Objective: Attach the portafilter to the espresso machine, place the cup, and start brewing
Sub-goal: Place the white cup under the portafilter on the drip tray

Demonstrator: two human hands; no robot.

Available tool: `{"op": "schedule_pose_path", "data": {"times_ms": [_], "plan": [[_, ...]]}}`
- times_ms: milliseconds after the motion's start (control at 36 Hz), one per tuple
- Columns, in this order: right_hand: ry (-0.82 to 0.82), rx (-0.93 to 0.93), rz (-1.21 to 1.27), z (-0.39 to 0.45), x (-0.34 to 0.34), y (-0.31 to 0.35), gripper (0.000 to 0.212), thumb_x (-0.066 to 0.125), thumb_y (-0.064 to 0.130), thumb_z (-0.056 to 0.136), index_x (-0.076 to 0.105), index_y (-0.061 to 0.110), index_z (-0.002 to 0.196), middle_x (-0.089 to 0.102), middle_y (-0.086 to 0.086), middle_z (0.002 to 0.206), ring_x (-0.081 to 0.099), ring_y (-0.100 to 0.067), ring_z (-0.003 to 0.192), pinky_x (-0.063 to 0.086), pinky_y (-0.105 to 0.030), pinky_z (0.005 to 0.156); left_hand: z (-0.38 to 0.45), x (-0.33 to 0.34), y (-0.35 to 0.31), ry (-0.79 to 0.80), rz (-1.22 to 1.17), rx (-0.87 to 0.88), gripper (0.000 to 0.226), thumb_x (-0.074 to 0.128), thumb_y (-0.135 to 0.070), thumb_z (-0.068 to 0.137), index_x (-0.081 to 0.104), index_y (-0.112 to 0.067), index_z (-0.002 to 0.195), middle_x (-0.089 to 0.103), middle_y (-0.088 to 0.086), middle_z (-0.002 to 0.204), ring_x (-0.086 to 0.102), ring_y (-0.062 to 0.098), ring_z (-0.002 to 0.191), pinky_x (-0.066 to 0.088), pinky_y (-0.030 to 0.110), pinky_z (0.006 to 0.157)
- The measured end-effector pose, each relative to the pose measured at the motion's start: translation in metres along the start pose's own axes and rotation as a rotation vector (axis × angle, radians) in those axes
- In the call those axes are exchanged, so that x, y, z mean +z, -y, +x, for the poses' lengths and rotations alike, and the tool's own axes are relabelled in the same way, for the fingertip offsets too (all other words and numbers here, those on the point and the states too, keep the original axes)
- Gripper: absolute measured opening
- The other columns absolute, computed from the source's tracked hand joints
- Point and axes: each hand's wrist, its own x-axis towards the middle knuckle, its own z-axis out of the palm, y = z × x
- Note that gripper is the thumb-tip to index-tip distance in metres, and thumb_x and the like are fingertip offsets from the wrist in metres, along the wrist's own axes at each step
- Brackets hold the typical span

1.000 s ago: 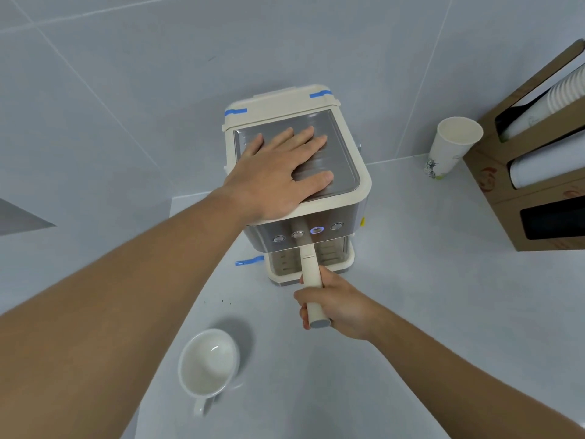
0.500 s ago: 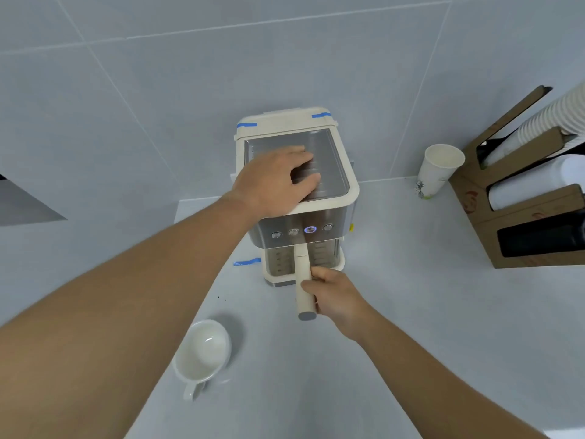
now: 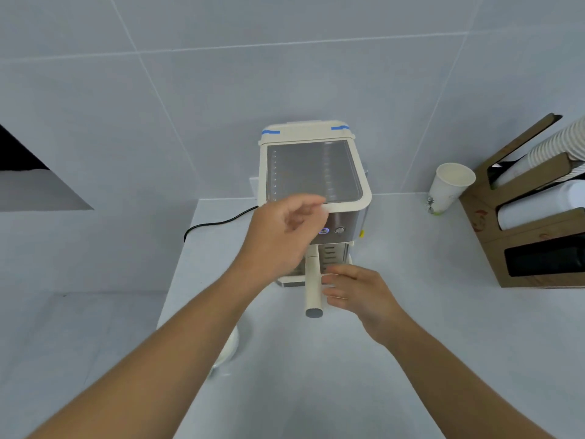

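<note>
— Fingers (image 3: 335,282) of right hand (image 3: 361,293): spread loose, tips just beside portafilter handle (image 3: 312,288) at its 3 o'clock side, no wrap around it. Touching or a hair apart, cannot tell.

— And left hand (image 3: 281,239)?

— Lifted off espresso machine (image 3: 313,198), hanging in front of the button panel, fingers half curled, gripping nothing. Covers the left buttons; a lit blue button (image 3: 323,231) and a plain one beside it peek out at its 3 o'clock.

— Handle axis?

— Straight 12-to-6, grey end cap at 6, head end tucked under the machine at 12. Looks locked in, judging by that centred line.

— Next thing to fetch?

— Cup (image 3: 228,350), white, down at 7 o'clock from the handle, mostly hidden under the left forearm, only a rim slice showing. Left hand nearer by far; right would have to cross the handle.

— Against one second back?

— Left palm then flat on the machine's top, bracing; now raised and clear. Right hand then clenched round the handle; now let go, sitting alongside. Handle itself unchanged, same 12-to-6 line. Cup then in plain sight on the counter (image 3: 443,327), now covered by the arm. Paper cup (image 3: 449,188) at 2 o'clock, untouched.
</note>
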Motion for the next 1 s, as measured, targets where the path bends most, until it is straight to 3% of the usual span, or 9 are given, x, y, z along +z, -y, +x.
{"op": "schedule_pose_path", "data": {"times_ms": [56, 139, 306, 389, 861, 1000], "plan": [[-0.007, -0.021, 0.045, -0.005, -0.002, 0.004, 0.011, 0.069, 0.01, 0.088, 0.075, 0.012, 0.098, 0.075, -0.018, 0.107, 0.073, -0.031, 0.095, 0.058, -0.037, 0.085, -0.019, -0.002, -0.001, -0.025, -0.184, -0.109, 0.015, 0.069, -0.023, 0.083, 0.075, -0.028, 0.097, 0.077, -0.007, 0.087, 0.072, 0.009, 0.085, 0.056, 0.022, 0.078], [0.02, -0.038, 0.135, -0.015, -0.003, 0.007, 0.012, 0.07, 0.01, 0.087, 0.076, 0.012, 0.097, 0.075, -0.018, 0.107, 0.073, -0.032, 0.099, 0.058, -0.038, 0.088, -0.046, -0.008, 0.009, -0.052, -0.34, -0.241, 0.013, 0.067, -0.016, 0.089, 0.076, -0.025, 0.094, 0.078, -0.003, 0.085, 0.072, 0.011, 0.081, 0.057, 0.021, 0.073], [0.127, -0.024, 0.228, -0.029, 0.005, 0.001, 0.019, 0.062, 0.011, 0.092, 0.072, 0.008, 0.109, 0.078, -0.012, 0.105, 0.074, -0.027, 0.099, 0.06, -0.031, 0.08, -0.099, -0.032, 0.044, -0.161, -0.453, -0.536, 0.022, 0.059, -0.015, 0.095, 0.08, -0.02, 0.09, 0.078, 0.006, 0.089, 0.073, 0.02, 0.082, 0.059, 0.027, 0.071], [0.175, 0.007, 0.233, -0.034, 0.019, -0.007, 0.021, 0.06, 0.012, 0.094, 0.071, 0.007, 0.112, 0.077, -0.012, 0.108, 0.073, -0.028, 0.101, 0.057, -0.036, 0.087, -0.124, -0.049, 0.066, -0.205, -0.458, -0.637, 0.023, 0.058, -0.016, 0.095, 0.08, -0.022, 0.091, 0.078, 0.008, 0.094, 0.073, 0.023, 0.088, 0.056, 0.033, 0.076], [0.286, 0.162, 0.017, -0.031, 0.093, -0.047, 0.019, 0.066, 0.018, 0.092, 0.073, 0.012, 0.109, 0.078, -0.006, 0.106, 0.074, -0.026, 0.098, 0.058, -0.037, 0.084, -0.218, -0.119, 0.15, -0.525, -0.625, -0.893, 0.02, 0.062, -0.018, 0.093, 0.081, -0.016, 0.086, 0.077, 0.009, 0.09, 0.073, 0.022, 0.081, 0.055, 0.036, 0.08], [0.262, 0.204, -0.083, -0.02, 0.113, -0.059, 0.018, 0.065, 0.019, 0.093, 0.072, 0.016, 0.109, 0.079, -0.002, 0.104, 0.075, -0.021, 0.094, 0.06, -0.03, 0.075, -0.236, -0.13, 0.18, -0.622, -0.724, -0.995, 0.018, 0.066, -0.019, 0.091, 0.075, -0.008, 0.102, 0.075, 0.011, 0.095, 0.07, 0.027, 0.089, 0.056, 0.037, 0.081]]}}
